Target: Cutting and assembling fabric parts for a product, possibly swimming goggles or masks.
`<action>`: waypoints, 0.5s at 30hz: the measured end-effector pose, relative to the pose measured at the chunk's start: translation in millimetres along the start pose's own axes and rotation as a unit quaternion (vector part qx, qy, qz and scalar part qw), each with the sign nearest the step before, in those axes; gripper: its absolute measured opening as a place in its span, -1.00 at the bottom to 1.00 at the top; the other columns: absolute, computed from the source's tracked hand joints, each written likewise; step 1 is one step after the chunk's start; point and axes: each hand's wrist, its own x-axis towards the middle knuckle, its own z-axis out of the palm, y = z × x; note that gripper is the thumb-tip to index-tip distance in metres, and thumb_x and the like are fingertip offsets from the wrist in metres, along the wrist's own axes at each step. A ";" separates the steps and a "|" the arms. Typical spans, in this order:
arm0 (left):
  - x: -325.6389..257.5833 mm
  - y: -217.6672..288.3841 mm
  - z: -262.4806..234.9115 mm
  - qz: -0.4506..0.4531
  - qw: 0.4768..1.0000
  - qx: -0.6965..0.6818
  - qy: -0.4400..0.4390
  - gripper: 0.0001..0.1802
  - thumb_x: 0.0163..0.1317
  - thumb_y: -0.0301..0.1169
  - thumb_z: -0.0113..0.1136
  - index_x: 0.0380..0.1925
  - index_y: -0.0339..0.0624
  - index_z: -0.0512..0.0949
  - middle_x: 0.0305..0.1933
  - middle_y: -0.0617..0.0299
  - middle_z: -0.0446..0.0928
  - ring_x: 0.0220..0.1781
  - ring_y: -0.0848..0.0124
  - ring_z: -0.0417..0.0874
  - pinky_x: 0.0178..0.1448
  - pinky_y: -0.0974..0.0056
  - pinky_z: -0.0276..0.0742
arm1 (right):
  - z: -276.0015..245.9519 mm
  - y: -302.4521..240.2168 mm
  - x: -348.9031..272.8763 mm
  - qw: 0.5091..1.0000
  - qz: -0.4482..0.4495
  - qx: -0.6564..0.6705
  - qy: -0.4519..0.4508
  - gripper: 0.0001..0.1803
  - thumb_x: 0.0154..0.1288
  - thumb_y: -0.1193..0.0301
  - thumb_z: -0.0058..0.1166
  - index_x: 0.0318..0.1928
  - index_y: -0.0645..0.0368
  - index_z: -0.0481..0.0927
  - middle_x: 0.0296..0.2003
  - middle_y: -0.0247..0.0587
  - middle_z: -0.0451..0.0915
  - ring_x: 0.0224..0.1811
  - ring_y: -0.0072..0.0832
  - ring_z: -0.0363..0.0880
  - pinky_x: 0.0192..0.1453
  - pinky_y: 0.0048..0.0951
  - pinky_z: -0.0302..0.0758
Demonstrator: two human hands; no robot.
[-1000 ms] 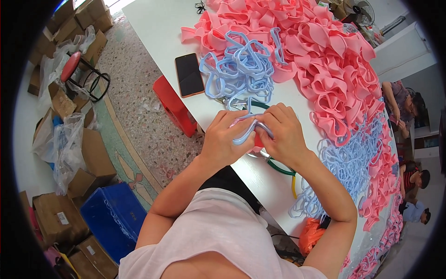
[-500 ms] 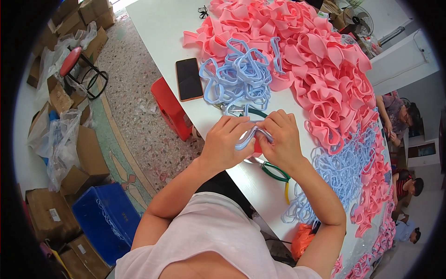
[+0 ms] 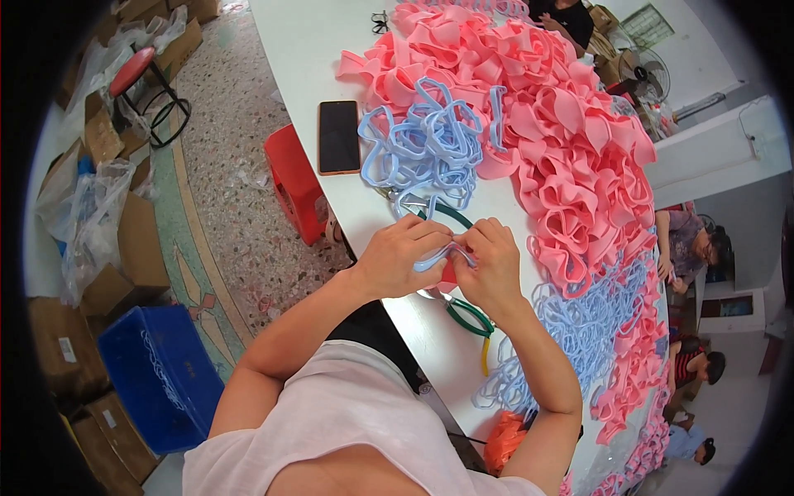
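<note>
Between my hands is a light blue band, bent into a loop above the table edge. My left hand pinches one side of it, and my right hand has its fingers closed on the other side. A small red thing shows beneath the band, partly hidden by the hands. Just beyond my fingers lie green-handled pliers. A second tool with green and yellow handles rests close below my right hand. A pile of blue bands lies ahead of my hands.
A phone lies by the white table's left edge. Pink fabric-like strips are heaped ahead and right, beside tangled blue bands. On the left stand a red stool and a blue bin. Several people sit at right.
The whole view has shifted slightly. Both hands stay together on the blue band, and its loop looks narrower between the fingers.
</note>
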 end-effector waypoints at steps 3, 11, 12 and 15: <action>0.2 -0.1 1.5 0.011 1.000 0.002 0.008 -0.63 -0.03 -0.46 0.35 -0.13 -0.21 0.62 -0.06 0.19 0.63 -0.06 0.20 0.61 0.00 0.19 0.60 | -0.6 -0.7 0.3 1.000 0.007 0.011 0.010 -0.86 -0.12 0.60 0.19 -0.44 0.22 0.56 -0.39 -0.21 0.48 -0.28 -0.25 0.44 -0.21 -0.24 0.28; 8.8 22.0 -24.0 0.031 0.997 0.063 0.029 -0.60 -0.08 -0.44 0.38 -0.15 -0.19 0.62 -0.06 0.26 0.62 -0.04 0.22 0.59 0.00 0.18 0.60 | -28.7 -20.2 4.4 0.998 -0.027 -0.040 -0.038 -0.65 0.01 0.46 0.29 -0.13 0.18 0.58 -0.25 -0.26 0.49 -0.16 -0.32 0.43 -0.11 -0.26 0.23; 10.7 25.6 -28.8 0.040 0.996 0.080 0.023 -0.60 -0.09 -0.44 0.38 -0.15 -0.18 0.62 -0.05 0.27 0.62 -0.03 0.22 0.59 0.01 0.17 0.60 | -34.7 -24.3 4.5 0.998 -0.028 -0.041 -0.035 -0.65 0.01 0.46 0.29 -0.13 0.18 0.58 -0.25 -0.26 0.49 -0.16 -0.32 0.43 -0.11 -0.26 0.23; 12.2 27.0 -36.4 0.048 0.994 0.093 0.030 -0.59 -0.10 -0.42 0.39 -0.15 -0.16 0.64 -0.03 0.27 0.61 0.00 0.21 0.59 0.02 0.17 0.60 | -45.3 -30.8 3.3 0.999 -0.024 -0.024 -0.023 -0.50 0.08 0.35 0.34 0.06 0.18 0.57 -0.11 -0.17 0.52 -0.06 -0.26 0.46 -0.05 -0.25 0.27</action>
